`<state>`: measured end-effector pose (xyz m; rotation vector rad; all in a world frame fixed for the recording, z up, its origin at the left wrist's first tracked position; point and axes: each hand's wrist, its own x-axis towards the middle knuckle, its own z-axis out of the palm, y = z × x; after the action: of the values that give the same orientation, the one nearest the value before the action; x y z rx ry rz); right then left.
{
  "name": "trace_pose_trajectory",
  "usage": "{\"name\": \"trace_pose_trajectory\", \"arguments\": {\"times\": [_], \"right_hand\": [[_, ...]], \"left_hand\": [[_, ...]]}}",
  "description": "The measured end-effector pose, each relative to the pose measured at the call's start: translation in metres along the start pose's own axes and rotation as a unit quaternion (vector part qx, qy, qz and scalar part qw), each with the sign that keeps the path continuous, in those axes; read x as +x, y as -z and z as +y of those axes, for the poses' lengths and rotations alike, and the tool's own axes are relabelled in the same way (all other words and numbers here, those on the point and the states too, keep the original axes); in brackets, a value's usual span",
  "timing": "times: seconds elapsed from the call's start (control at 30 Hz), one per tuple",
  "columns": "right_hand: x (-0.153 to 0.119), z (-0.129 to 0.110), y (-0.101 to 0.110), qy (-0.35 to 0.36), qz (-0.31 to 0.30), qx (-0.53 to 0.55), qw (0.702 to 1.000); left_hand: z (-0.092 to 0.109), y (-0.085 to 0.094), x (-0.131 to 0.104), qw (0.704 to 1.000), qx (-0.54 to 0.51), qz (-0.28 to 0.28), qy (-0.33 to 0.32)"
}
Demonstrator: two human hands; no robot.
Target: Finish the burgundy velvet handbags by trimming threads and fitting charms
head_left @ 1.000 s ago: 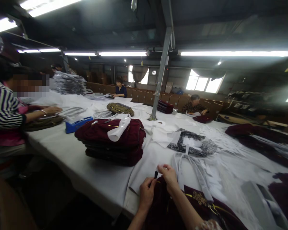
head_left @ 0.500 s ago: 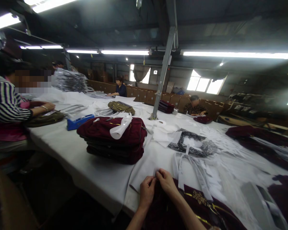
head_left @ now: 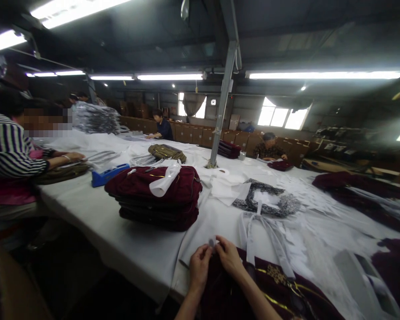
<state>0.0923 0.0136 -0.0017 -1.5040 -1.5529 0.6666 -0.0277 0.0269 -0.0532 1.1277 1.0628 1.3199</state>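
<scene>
A maroon bag (head_left: 226, 293) with yellow trim and a gold emblem lies at the table's near edge. Above its far left end, my left hand (head_left: 200, 264) pinches a small greyish piece (head_left: 211, 243), too small to identify. My right hand (head_left: 228, 255) is beside it, fingers bent and closed around the other side of the same piece. Pale wrapped straps (head_left: 250, 240) rise from the bag, to the right of my hands. A stack of maroon bags (head_left: 156, 195) with a white roll (head_left: 166, 180) on top stands farther back and left.
On the white-covered table (head_left: 146, 251) are a blue tape dispenser (head_left: 110, 174), a grey dispenser (head_left: 365, 280), an olive bag (head_left: 167, 152) and patterned plastic (head_left: 246, 198). A metal post (head_left: 222, 106) rises beyond. A person in stripes (head_left: 10, 146) works at left.
My two hands have moved slightly apart, showing more of the small greyish piece between them. The striped person's forearm has shifted right over an olive bag. The view has tilted a little.
</scene>
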Motion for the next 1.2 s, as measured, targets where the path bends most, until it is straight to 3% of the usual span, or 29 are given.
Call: {"name": "trace_pose_trajectory", "arguments": {"times": [0.17,0.4,0.6,0.7,0.9,1.0,1.2], "right_hand": [[0.0,0.005,0.002,-0.014,0.009,0.005,1.0],[-0.004,-0.002,0.002,0.002,-0.022,0.007,1.0],[-0.006,-0.003,0.002,0.008,-0.009,0.012,1.0],[-0.006,-0.002,0.002,0.015,-0.011,0.029,0.999],[-0.007,0.002,0.001,0.008,0.001,0.039,0.999],[-0.008,0.0,0.0,0.029,-0.024,0.038,0.999],[-0.011,0.0,-0.003,0.028,0.001,0.023,0.999]], "left_hand": [[-0.003,0.002,-0.001,0.999,0.025,0.042,-0.021],[0.0,0.0,-0.007,0.999,0.028,0.009,-0.03],[0.0,0.0,-0.009,1.0,0.001,0.012,-0.023],[0.001,0.0,-0.008,0.999,0.038,-0.004,-0.032],[-0.002,0.0,-0.004,0.992,0.088,0.055,-0.073],[-0.004,0.0,-0.004,0.989,0.099,0.068,-0.082],[0.004,-0.003,-0.013,0.991,0.113,0.034,-0.066]]}}
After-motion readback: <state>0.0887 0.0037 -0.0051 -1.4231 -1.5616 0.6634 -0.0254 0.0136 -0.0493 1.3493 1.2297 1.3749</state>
